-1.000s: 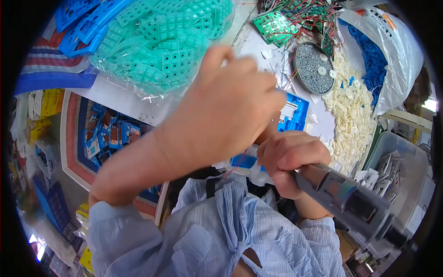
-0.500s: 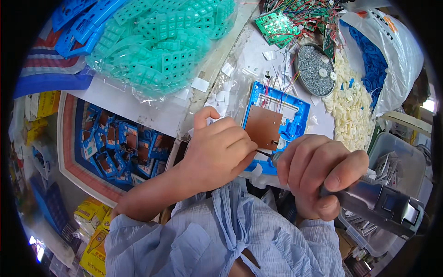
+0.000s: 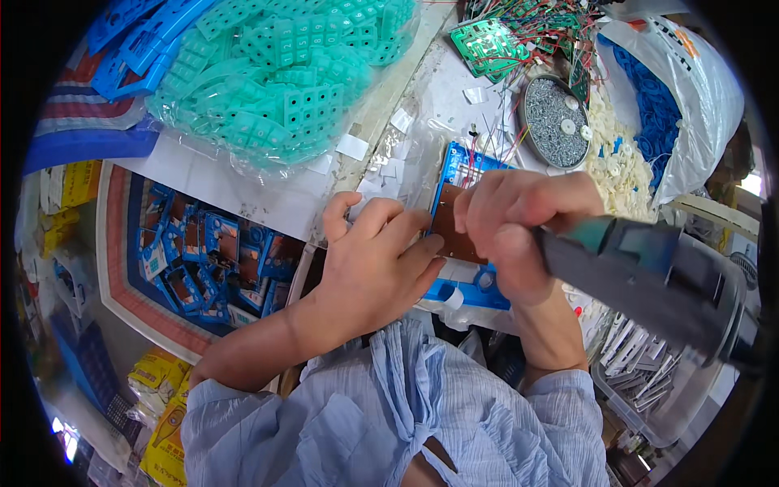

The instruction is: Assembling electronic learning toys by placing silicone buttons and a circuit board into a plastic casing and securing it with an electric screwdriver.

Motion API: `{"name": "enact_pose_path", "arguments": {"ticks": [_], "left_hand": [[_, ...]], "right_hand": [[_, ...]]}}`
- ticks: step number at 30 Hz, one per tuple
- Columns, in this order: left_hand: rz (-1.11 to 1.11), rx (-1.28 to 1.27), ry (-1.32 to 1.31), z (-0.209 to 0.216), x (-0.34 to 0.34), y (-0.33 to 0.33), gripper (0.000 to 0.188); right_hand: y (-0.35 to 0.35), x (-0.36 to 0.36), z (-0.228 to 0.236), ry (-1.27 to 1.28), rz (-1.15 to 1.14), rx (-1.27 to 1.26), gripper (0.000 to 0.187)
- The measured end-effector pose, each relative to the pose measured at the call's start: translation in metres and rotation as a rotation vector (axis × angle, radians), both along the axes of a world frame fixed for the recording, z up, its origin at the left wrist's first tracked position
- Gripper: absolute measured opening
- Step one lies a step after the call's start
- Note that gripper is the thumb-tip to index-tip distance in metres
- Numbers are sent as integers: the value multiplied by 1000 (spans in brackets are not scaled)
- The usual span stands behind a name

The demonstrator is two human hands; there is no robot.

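My right hand is wrapped round a dark electric screwdriver, whose body stretches out to the right. That hand hides the driver's tip, above the right part of a brown circuit board. The board lies in a blue plastic casing with thin wires at its far end. My left hand is at the board's left edge, fingers bent and apart, fingertips on or close to the edge. Nothing shows between these fingers.
Beyond the casing, a round dish of small screws stands beside cream plastic parts and wired green circuit boards. Green keypads fill a clear bag at far left. A striped bag holds blue assemblies; a clear bin stands right.
My right hand has moved away from me with the screwdriver, now over the board's right part. My left fingers have spread a little and no longer meet the driver's tip.
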State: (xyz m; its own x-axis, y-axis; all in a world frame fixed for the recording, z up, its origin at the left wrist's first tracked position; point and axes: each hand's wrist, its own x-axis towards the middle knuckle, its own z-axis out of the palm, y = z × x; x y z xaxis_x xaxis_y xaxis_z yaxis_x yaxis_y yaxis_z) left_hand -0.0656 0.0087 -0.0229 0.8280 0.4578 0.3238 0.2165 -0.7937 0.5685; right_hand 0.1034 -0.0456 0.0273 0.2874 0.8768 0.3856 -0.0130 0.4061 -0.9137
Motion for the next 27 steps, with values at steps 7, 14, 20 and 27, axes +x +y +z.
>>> {"name": "enact_pose_path", "arguments": {"ticks": [7, 14, 20, 27], "left_hand": [[-35, 15, 14, 5, -3, 1, 29], [-58, -72, 38, 6, -41, -15, 43], [-114, -277, 90, -2, -48, -31, 19], [-17, -254, -31, 24, -20, 18, 11]], "right_hand": [[-6, 9, -10, -131, 19, -63, 31], [-17, 46, 19, -18, -27, 149, 41], [-44, 58, 55, -415, -508, 76, 60], [-127, 14, 29, -818, -410, -235, 51]]}}
